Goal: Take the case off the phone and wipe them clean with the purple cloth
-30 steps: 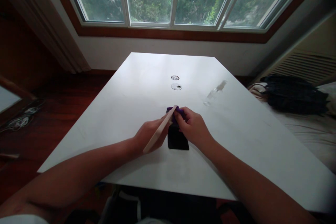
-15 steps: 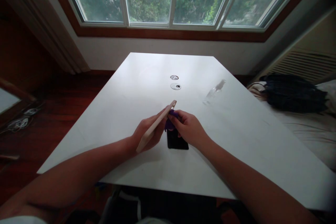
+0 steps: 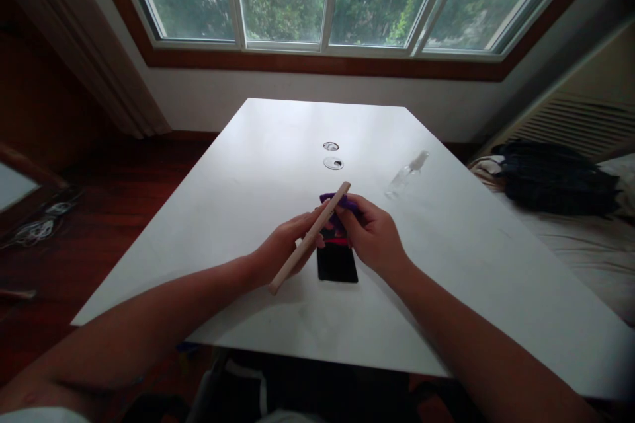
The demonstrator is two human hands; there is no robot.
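My left hand (image 3: 284, 252) grips a thin, light-coloured flat device (image 3: 310, 236), seen edge-on and tilted up to the right over the white table (image 3: 248, 185). My right hand (image 3: 371, 232) is closed on a purple cloth (image 3: 338, 201) and presses it against the device's upper end. A black phone (image 3: 337, 264) lies flat on the table just below both hands, its top hidden by them.
A small clear spray bottle (image 3: 407, 176) lies on the table to the right. Two round cable grommets (image 3: 333, 163) sit further back. A bed with dark clothing (image 3: 550, 178) borders the table's right side. A wide window spans the far wall.
The device has tilted and shifted right, its top end now higher. My right hand with the cloth has slid along it and sits slightly further right.
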